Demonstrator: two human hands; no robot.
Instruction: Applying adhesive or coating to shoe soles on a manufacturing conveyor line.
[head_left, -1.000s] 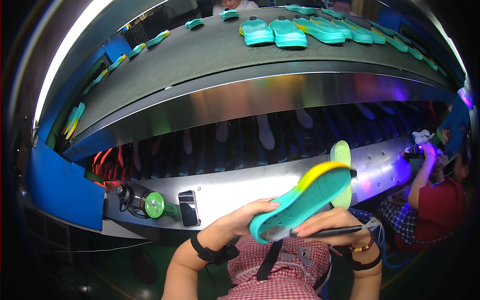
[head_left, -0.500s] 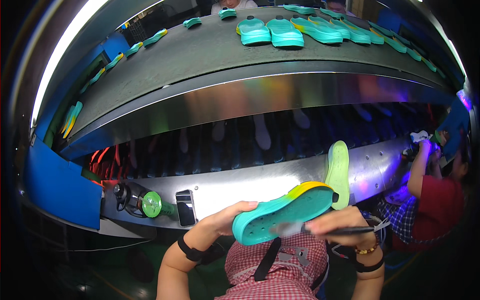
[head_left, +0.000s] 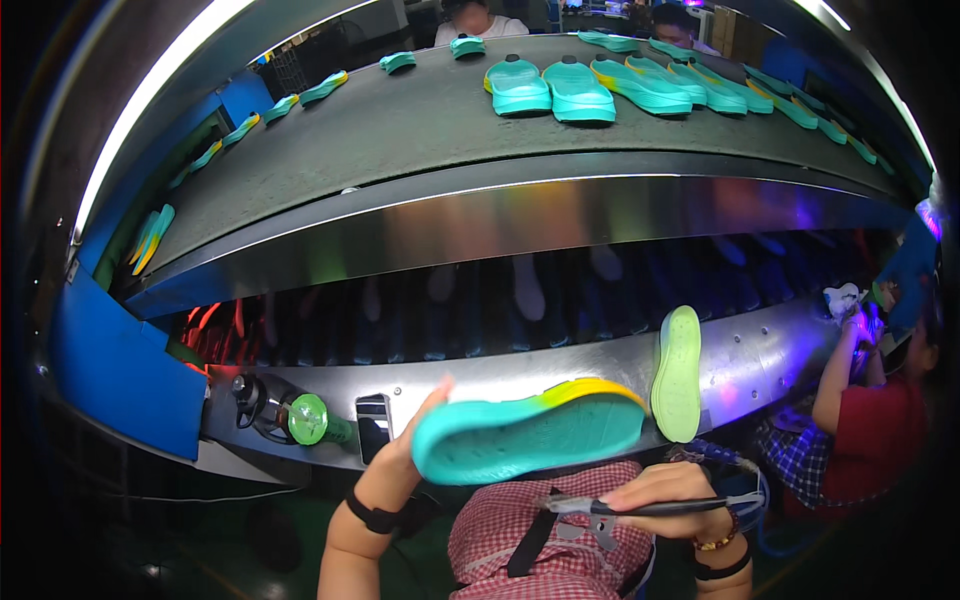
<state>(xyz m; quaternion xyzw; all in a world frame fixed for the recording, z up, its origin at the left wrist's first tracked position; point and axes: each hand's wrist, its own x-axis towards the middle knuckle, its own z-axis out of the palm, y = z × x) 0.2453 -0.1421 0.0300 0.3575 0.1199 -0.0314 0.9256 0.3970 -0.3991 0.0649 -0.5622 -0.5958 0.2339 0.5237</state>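
My left hand (head_left: 405, 448) grips one end of a teal shoe sole (head_left: 528, 436) with a yellow patch along its upper edge. The sole is tilted so that its hollow inner face shows. Below it, my right hand (head_left: 668, 492) is closed around a black-handled brush (head_left: 590, 505). Its tip points left, apart from the sole and in front of my checked apron. A thin hose or cable seems to run near the brush's rear end. Just right of the sole, a pale green insole-shaped piece (head_left: 679, 378) lies on the metal ledge (head_left: 735, 375).
A dark conveyor belt (head_left: 400, 140) carries several teal soles (head_left: 580, 92) beyond the ledge. On the ledge at left stand a dark bottle (head_left: 257, 402) and a green-lidded cup (head_left: 308, 420), beside a phone (head_left: 373, 428). A co-worker in red (head_left: 880, 430) works at the right.
The sole has shifted left and turned flatter in my left hand. My right hand has lowered, and the brush has come away from the sole. The whole scene sits lower in view.
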